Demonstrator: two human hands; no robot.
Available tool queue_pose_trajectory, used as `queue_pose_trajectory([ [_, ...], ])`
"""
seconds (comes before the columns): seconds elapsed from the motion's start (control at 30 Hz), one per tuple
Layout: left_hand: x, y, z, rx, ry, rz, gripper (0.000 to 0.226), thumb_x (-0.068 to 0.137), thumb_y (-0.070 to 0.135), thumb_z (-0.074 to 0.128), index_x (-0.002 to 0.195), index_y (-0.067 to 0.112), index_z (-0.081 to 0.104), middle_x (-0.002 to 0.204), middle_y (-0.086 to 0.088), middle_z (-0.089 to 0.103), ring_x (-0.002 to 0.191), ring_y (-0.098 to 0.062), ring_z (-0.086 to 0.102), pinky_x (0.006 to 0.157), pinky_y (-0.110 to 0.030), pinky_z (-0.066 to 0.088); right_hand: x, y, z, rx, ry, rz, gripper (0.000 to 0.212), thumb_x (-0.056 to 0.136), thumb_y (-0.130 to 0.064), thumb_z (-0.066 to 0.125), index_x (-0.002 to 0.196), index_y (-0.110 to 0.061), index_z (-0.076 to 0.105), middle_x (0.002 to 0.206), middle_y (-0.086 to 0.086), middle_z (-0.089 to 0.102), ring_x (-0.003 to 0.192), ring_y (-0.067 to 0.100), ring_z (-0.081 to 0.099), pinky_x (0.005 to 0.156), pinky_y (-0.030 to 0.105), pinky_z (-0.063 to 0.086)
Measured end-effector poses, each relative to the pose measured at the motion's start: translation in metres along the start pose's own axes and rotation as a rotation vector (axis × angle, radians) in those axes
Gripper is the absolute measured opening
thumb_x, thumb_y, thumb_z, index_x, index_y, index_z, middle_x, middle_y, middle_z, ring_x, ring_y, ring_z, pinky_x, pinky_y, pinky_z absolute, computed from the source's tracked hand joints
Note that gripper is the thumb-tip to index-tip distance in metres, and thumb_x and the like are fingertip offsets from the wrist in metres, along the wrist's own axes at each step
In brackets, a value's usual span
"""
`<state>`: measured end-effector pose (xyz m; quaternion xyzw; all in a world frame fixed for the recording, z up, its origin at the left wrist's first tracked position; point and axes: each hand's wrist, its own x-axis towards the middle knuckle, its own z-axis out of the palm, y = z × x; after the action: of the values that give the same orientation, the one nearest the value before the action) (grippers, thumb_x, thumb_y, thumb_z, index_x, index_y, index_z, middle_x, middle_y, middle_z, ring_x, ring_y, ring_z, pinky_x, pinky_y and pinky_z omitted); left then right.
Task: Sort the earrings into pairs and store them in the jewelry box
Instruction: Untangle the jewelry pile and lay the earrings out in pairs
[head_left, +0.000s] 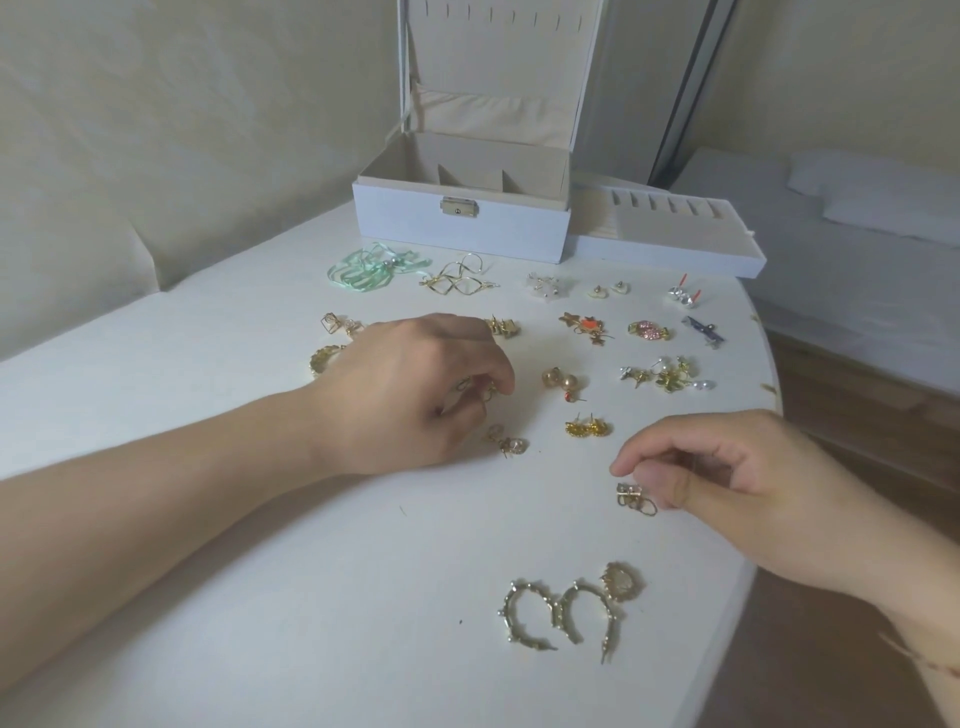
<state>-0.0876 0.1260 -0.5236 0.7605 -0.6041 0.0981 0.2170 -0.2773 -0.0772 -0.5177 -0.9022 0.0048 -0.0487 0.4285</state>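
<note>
Currently left hand (410, 384) pinches a small gold earring (480, 387) above the white table (311, 571). Right hand (727, 467) fingers curled loosely, holding nothing, just beside a square gold stud earring (635, 498)

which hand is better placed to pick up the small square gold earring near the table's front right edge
Right. The right hand hovers beside the square gold earring, thumb nearly touching it. The left hand is farther off, pinching another small earring.

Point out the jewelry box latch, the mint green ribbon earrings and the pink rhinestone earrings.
jewelry box latch (459, 207), head view, on the metal clasp.
mint green ribbon earrings (370, 268), head view, on the ribbon loops.
pink rhinestone earrings (648, 330), head view, on the pink stones.
</note>
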Motion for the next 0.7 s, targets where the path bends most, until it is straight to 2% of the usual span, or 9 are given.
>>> queue_pose_trajectory([
  [0.07,0.0000,-0.0010,0.0001,0.003,-0.002,0.004,0.026,0.081,0.024,0.045,0.094,0.026,0.067,0.089,0.013,0.062,0.083,-0.015,0.060,0.055,-0.036,0.051,-0.0032,-0.0013,-0.0004,-0.073,-0.087,-0.089,0.012,0.083,-0.049,0.064,0.091,-0.044,0.072,0.085,-0.010,0.065,0.076,0.012,0.061,0.068,0.027,0.049],
  [0.2,0.0001,-0.0016,0.0003,0.010,0.001,0.013,0.026,0.081,0.025,0.044,0.094,0.026,0.066,0.089,0.012,0.062,0.084,-0.015,0.060,0.055,-0.037,0.050,-0.0083,-0.0031,0.0017,-0.210,-0.267,-0.213,0.027,0.068,-0.056,0.077,0.093,-0.048,0.072,0.096,-0.015,0.047,0.090,0.011,0.051,0.076,0.019,0.041],
  [0.33,-0.0001,-0.0019,0.0008,0.009,0.000,0.014,0.026,0.081,0.024,0.044,0.094,0.025,0.067,0.089,0.012,0.062,0.085,-0.015,0.060,0.055,-0.036,0.051,-0.0069,0.0000,0.0056,-0.244,-0.235,-0.261,0.020,0.070,-0.051,0.079,0.089,-0.044,0.074,0.092,-0.016,0.046,0.091,0.009,0.048,0.076,0.019,0.039],
  [0.5,-0.0001,-0.0014,0.0005,0.023,0.005,0.015,0.025,0.081,0.024,0.045,0.093,0.025,0.066,0.088,0.012,0.061,0.084,-0.015,0.059,0.053,-0.036,0.050,-0.0055,0.0035,0.0067,-0.238,-0.214,-0.261,0.013,0.084,-0.050,0.067,0.088,-0.039,0.071,0.089,-0.018,0.055,0.095,0.009,0.051,0.078,0.019,0.040],
  [0.6,-0.0001,-0.0026,0.0000,0.021,0.002,0.011,0.024,0.081,0.024,0.045,0.092,0.025,0.066,0.087,0.011,0.061,0.084,-0.016,0.059,0.054,-0.036,0.050,-0.0055,0.0023,0.0067,-0.210,-0.192,-0.282,0.021,0.092,-0.049,0.054,0.085,-0.032,0.065,0.087,-0.017,0.058,0.092,0.012,0.053,0.076,0.023,0.042],
  [0.7,0.0002,-0.0032,-0.0012,0.027,0.024,-0.015,0.026,0.082,0.026,0.043,0.091,0.027,0.067,0.087,0.012,0.062,0.084,-0.015,0.060,0.055,-0.036,0.050,-0.0064,0.0031,0.0072,-0.096,-0.106,-0.256,0.027,0.097,-0.048,0.043,0.081,-0.029,0.054,0.081,-0.007,0.055,0.081,0.019,0.052,0.070,0.032,0.043],
])
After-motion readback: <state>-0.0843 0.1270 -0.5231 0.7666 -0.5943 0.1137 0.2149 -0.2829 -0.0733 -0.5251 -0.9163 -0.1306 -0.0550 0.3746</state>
